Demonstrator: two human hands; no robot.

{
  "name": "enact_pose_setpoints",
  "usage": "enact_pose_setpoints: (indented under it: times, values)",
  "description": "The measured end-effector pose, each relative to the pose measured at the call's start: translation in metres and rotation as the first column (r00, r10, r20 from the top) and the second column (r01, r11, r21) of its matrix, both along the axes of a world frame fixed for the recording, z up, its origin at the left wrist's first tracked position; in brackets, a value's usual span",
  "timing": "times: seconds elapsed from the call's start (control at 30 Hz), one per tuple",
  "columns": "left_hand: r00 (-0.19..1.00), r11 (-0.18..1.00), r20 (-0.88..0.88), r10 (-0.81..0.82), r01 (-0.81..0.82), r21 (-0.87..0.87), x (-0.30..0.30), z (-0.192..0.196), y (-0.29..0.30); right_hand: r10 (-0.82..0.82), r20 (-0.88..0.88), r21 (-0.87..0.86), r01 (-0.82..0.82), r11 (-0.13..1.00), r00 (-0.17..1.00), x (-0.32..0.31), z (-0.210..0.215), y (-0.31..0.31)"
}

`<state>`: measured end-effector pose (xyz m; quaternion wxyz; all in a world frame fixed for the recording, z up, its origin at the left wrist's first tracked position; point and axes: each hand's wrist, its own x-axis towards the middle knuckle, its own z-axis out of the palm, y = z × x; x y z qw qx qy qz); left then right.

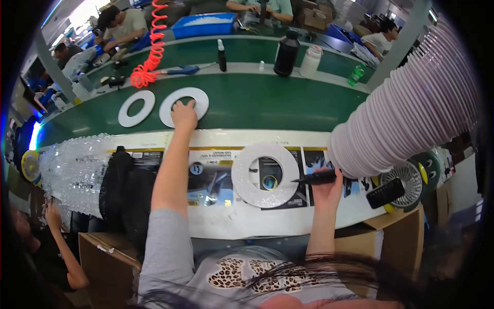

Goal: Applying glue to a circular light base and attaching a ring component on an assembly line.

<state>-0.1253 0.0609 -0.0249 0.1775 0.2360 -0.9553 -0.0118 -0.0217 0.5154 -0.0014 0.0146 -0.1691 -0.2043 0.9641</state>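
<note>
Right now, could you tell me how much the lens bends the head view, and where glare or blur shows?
Head view: fisheye bows the green belt into an arc; corners go black; soft sheen streaks the belt; hair at the bottom blurs; the left hand on a white ring and the right hand stay sharp.

Left arm stretches up to upper centre, left hand (pixel 183 114) flat, palm down. Right hand (pixel 327 186) sits fisted at right of centre.

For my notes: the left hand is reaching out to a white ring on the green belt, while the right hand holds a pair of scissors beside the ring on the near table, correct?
Not quite. The head view shows the right hand holding a black pen-like tool, not scissors. The rest stands.
</note>
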Motion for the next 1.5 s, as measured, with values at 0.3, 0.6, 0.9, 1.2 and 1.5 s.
enact_pose_setpoints:
  times: [0.3, 0.6, 0.9, 1.2, 1.5]
  values:
    - [0.693, 0.831, -0.66, -0.292, 0.525, 0.184, 0.086, 0.062, 0.107, -0.137, -0.058, -0.024, 0.136, 0.99, 0.989, -0.003, 0.032, -0.017]
    - [0.602, 0.831, -0.728, -0.33, 0.55, 0.079, 0.094, 0.014, 0.107, 0.111, -0.52, 0.474, 0.178, 0.862, 0.847, -0.001, 0.048, -0.038]
    - [0.645, 0.79, -0.728, -0.232, 0.562, 0.246, 0.084, 0.003, 0.1, 0.233, -0.533, 0.567, 0.139, 0.812, 0.813, -0.003, 0.042, -0.051]
    - [0.651, 0.778, -0.732, -0.202, 0.56, 0.283, 0.081, -0.005, 0.097, 0.24, -0.546, 0.534, 0.113, 0.838, 0.802, -0.004, 0.036, -0.049]
    - [0.659, 0.784, -0.728, -0.186, 0.546, 0.294, 0.08, -0.007, 0.096, 0.202, -0.555, 0.536, 0.161, 0.829, 0.807, -0.001, 0.038, -0.046]
